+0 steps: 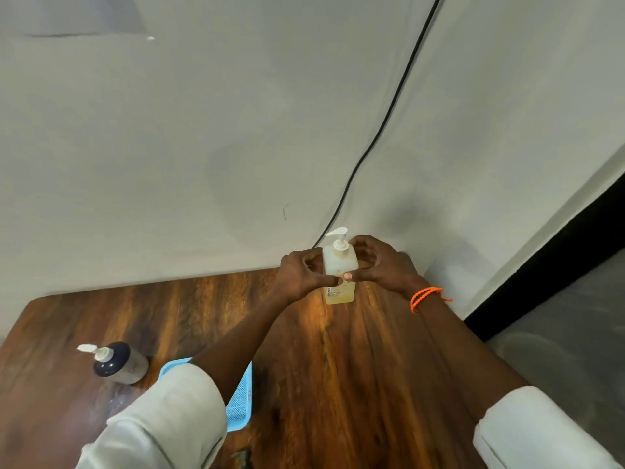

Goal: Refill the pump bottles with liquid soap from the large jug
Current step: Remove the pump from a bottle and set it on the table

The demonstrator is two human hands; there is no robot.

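Observation:
A clear square pump bottle [339, 262] with yellowish liquid and a white pump head stands upright at the far edge of the wooden table [338, 367]. My left hand [301, 275] grips its left side, and my right hand [380, 265] grips its right side, both thumbs pressed on the front. A second pump bottle [120, 363], dark-topped with a white pump, stands on the table at the left, away from both hands. The large jug is not in view.
A light blue mesh tray [240, 401] lies on the table near me, partly hidden under my left sleeve. A black cable [382, 130] runs down the grey wall behind the bottle. The table's right edge drops to a grey floor [558, 333].

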